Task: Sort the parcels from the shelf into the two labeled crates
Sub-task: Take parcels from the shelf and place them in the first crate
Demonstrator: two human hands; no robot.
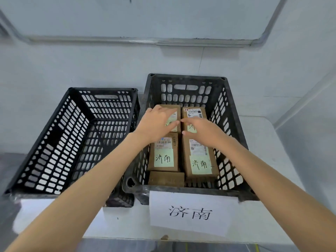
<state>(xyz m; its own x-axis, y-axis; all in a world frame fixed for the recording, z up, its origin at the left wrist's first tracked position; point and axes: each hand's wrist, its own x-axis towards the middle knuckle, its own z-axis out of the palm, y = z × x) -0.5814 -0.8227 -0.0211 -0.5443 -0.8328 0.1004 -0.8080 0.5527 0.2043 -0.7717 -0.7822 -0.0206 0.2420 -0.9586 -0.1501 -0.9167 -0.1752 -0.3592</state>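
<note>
Cardboard parcels (199, 157) crowd crate (229, 113); left hand (156, 124), right hand (204, 132) seemingly flat atop.

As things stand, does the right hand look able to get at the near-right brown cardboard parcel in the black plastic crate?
Probably yes. The near-right brown cardboard parcel lies uncovered in the open-topped black plastic crate, just beneath the wrist of the right hand; nothing sits on it.

I'm seeing two black slatted crates sitting side by side mid-frame: the left crate (54, 142) and the right crate (224, 113). The right one, wearing a white 济南 sign (190, 213), is holding brown parcels (185, 155) lying flat with green notes (163, 158) facing up, and a fifth parcel (166, 178) is sitting against its near wall.
</note>
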